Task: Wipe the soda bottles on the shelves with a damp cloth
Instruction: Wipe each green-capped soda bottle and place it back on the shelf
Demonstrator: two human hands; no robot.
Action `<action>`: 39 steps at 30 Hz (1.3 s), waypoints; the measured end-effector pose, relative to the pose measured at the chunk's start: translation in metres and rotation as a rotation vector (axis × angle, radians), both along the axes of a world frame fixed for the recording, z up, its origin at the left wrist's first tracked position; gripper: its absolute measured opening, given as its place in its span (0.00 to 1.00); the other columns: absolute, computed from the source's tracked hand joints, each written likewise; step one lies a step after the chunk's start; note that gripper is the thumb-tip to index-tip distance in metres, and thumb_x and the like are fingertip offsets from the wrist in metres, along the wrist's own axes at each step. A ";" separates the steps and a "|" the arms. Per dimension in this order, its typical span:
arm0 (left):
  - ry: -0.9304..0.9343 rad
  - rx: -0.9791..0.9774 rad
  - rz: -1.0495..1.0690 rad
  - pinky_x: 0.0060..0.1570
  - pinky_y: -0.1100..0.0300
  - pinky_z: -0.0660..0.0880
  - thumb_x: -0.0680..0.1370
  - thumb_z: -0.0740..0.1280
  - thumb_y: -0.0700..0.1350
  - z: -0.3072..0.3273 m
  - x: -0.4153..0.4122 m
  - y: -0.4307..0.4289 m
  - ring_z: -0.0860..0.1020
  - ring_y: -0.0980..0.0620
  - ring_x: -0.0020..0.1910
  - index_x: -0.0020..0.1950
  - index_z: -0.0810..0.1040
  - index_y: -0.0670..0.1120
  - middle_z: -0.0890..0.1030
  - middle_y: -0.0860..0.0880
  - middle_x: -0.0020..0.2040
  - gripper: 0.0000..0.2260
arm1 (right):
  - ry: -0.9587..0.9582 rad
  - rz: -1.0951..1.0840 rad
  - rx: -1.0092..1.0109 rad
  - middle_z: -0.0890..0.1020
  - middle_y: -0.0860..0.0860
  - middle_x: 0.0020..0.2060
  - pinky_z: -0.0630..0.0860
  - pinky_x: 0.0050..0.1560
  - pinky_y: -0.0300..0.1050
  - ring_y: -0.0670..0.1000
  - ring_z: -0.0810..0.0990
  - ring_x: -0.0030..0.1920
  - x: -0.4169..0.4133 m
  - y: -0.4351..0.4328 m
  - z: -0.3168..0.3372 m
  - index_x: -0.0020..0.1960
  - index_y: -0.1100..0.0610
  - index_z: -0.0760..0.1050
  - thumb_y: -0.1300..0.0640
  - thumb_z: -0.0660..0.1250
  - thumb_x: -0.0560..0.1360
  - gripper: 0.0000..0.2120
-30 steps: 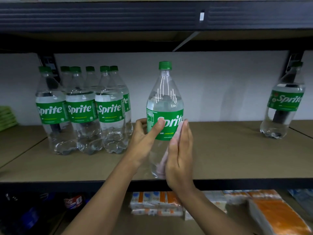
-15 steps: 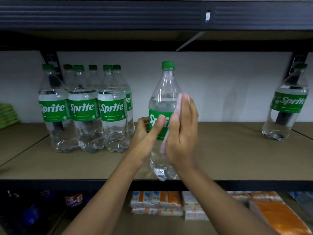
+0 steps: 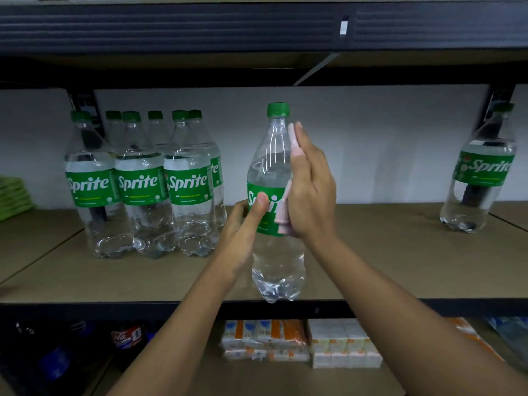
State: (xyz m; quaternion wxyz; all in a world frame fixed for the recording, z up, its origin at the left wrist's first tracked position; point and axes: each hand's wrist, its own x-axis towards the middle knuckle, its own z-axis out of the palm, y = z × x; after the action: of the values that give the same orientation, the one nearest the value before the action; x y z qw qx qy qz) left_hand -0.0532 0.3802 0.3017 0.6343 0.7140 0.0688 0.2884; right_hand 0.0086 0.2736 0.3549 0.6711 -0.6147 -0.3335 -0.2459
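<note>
A clear Sprite bottle (image 3: 274, 155) with a green cap stands at the front edge of the brown shelf (image 3: 385, 258). My left hand (image 3: 243, 227) grips it at the green label, thumb across the front. My right hand (image 3: 310, 190) lies flat against the bottle's right side, fingers straight and pointing up to the shoulder, pressing a pale pink cloth (image 3: 283, 215) against the plastic. Only a thin edge of the cloth shows between palm and bottle.
A cluster of several Sprite bottles (image 3: 143, 184) stands at the left of the shelf, and a single Sprite bottle (image 3: 483, 172) at the far right. Green cloths (image 3: 14, 195) lie at the left edge. Below are cola bottles (image 3: 125, 335) and tissue packs (image 3: 300, 344).
My right hand has slid the cloth upward along the bottle's right side, from the lower body to the shoulder. My left hand has kept its grip at the label.
</note>
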 end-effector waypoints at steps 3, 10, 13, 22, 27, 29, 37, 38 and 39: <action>0.010 0.011 -0.050 0.68 0.42 0.73 0.72 0.62 0.78 -0.002 0.001 0.001 0.81 0.49 0.63 0.67 0.80 0.50 0.84 0.50 0.61 0.38 | -0.037 -0.025 0.011 0.73 0.42 0.72 0.66 0.72 0.36 0.36 0.69 0.72 -0.004 0.000 -0.006 0.77 0.48 0.68 0.54 0.55 0.87 0.20; 0.004 0.051 0.029 0.53 0.68 0.71 0.56 0.68 0.78 0.002 -0.003 -0.005 0.77 0.66 0.58 0.66 0.68 0.55 0.79 0.62 0.59 0.45 | -0.073 -0.084 -0.108 0.57 0.45 0.81 0.61 0.79 0.59 0.46 0.55 0.81 -0.017 -0.003 -0.113 0.82 0.41 0.47 0.43 0.47 0.87 0.25; 0.002 0.062 0.040 0.57 0.63 0.73 0.56 0.70 0.76 0.002 0.000 -0.005 0.77 0.65 0.58 0.61 0.68 0.57 0.78 0.62 0.58 0.40 | -0.065 -0.062 -0.096 0.57 0.44 0.81 0.62 0.79 0.59 0.47 0.57 0.81 -0.017 -0.005 -0.106 0.81 0.38 0.46 0.42 0.47 0.86 0.25; -0.042 0.028 -0.088 0.58 0.60 0.76 0.68 0.70 0.70 -0.004 0.000 0.007 0.83 0.59 0.59 0.65 0.78 0.54 0.85 0.55 0.59 0.31 | -0.157 -0.076 -0.097 0.71 0.43 0.73 0.67 0.72 0.41 0.42 0.68 0.74 0.001 0.004 0.008 0.78 0.46 0.67 0.50 0.54 0.87 0.20; -0.014 0.071 -0.142 0.66 0.56 0.72 0.72 0.68 0.70 -0.001 -0.006 0.009 0.80 0.60 0.63 0.68 0.80 0.54 0.84 0.58 0.62 0.30 | -0.308 -0.250 -0.148 0.56 0.51 0.82 0.54 0.80 0.42 0.52 0.54 0.82 -0.008 0.005 -0.071 0.82 0.55 0.52 0.49 0.45 0.88 0.25; -0.002 0.064 -0.122 0.68 0.51 0.74 0.66 0.70 0.75 -0.001 -0.004 0.008 0.82 0.58 0.62 0.66 0.81 0.53 0.85 0.56 0.60 0.36 | -0.245 -0.237 -0.173 0.52 0.52 0.83 0.52 0.80 0.41 0.52 0.52 0.83 -0.012 0.003 -0.104 0.83 0.56 0.47 0.48 0.45 0.87 0.26; -0.048 0.012 -0.013 0.55 0.65 0.75 0.64 0.74 0.74 -0.001 -0.001 0.004 0.81 0.67 0.53 0.65 0.74 0.53 0.83 0.57 0.57 0.38 | -0.128 -0.123 -0.112 0.57 0.44 0.80 0.57 0.79 0.42 0.44 0.55 0.81 -0.013 0.002 -0.065 0.82 0.44 0.49 0.47 0.48 0.87 0.24; -0.042 0.018 -0.026 0.57 0.63 0.74 0.64 0.72 0.74 -0.002 -0.001 0.006 0.81 0.66 0.54 0.64 0.74 0.54 0.83 0.57 0.57 0.36 | -0.126 -0.125 -0.099 0.61 0.45 0.79 0.60 0.78 0.43 0.44 0.59 0.80 -0.010 0.003 -0.045 0.82 0.45 0.54 0.47 0.49 0.87 0.24; -0.032 0.017 -0.043 0.59 0.60 0.74 0.65 0.71 0.74 -0.002 -0.002 0.006 0.81 0.64 0.56 0.62 0.75 0.55 0.83 0.57 0.57 0.34 | -0.117 -0.119 -0.091 0.65 0.45 0.77 0.65 0.75 0.45 0.44 0.63 0.77 -0.005 0.004 -0.026 0.82 0.45 0.58 0.47 0.50 0.87 0.23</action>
State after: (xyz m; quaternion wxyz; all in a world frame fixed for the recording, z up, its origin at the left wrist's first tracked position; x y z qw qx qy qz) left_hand -0.0553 0.3860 0.2995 0.6354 0.7158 0.0408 0.2867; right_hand 0.0032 0.2779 0.3293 0.6063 -0.6477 -0.3460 -0.3054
